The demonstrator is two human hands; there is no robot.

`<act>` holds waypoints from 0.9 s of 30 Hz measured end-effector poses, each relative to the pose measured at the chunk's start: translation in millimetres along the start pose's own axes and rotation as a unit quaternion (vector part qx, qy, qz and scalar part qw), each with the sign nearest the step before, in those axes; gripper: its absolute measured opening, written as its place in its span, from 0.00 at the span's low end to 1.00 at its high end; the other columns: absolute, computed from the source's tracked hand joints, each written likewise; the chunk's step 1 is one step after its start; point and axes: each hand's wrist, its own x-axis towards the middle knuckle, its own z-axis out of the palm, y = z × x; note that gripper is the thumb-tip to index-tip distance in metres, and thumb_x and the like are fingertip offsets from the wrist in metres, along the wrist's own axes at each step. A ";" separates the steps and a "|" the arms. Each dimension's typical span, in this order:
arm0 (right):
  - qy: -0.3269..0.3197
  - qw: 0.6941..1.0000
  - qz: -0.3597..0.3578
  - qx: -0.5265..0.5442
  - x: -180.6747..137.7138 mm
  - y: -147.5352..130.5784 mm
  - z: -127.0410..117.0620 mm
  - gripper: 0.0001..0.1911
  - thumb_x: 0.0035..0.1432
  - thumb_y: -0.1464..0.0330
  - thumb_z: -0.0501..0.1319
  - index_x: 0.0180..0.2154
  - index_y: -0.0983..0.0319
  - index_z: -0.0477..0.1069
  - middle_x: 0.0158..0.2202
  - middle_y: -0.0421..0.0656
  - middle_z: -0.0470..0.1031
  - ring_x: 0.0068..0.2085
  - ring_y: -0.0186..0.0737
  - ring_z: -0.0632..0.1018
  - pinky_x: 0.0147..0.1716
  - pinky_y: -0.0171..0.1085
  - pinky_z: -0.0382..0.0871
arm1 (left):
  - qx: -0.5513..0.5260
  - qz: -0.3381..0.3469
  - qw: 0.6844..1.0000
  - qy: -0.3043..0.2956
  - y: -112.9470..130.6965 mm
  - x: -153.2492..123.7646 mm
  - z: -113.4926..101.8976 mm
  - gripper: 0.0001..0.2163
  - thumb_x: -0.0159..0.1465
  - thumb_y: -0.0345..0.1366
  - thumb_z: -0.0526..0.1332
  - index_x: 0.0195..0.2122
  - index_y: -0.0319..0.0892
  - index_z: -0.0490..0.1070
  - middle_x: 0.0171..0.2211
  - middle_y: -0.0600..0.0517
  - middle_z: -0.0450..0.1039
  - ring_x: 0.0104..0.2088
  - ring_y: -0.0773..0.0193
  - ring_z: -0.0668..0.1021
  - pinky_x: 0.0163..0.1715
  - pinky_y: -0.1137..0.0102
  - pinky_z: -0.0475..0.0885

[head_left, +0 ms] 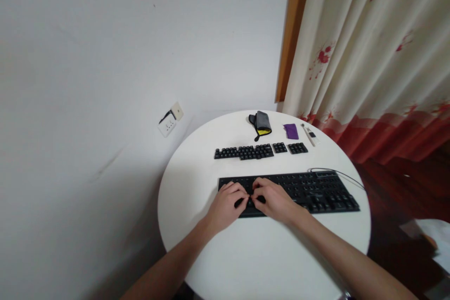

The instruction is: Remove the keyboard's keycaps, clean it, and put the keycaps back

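one left hand (230, 200) and one right hand (273, 198) meet over the left part of the black keyboard (312, 191), thumbs and fingertips drawn together among the keys; whether they grip a key i cannot tell; the keyboard lies on the white table (249, 258), under the hands and stretching off to their right; just beyond it are groups of loose keys (257, 152); farther from the hands sit a grey pouch (263, 122), a purple cloth (291, 131) and, rightmost, a slim white object (311, 135); a thin black cable (330, 169) runs beyond the right hand

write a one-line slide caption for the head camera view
Bare left hand and bare right hand close together over a long black keyboard on a round white table, black keycaps lined up beyond.
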 end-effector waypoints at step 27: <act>0.118 0.987 0.023 0.105 3.4 14.9 4.2 0.08 0.59 0.77 0.56 0.31 0.61 0.71 0.33 0.41 0.73 0.36 0.37 0.74 0.38 0.34 0.65 | 0.226 -0.045 0.973 0.006 -51.5 104.8 3.5 0.11 0.65 0.33 0.57 0.45 0.42 0.77 0.41 0.47 0.75 0.45 0.55 0.70 0.48 0.63 0.67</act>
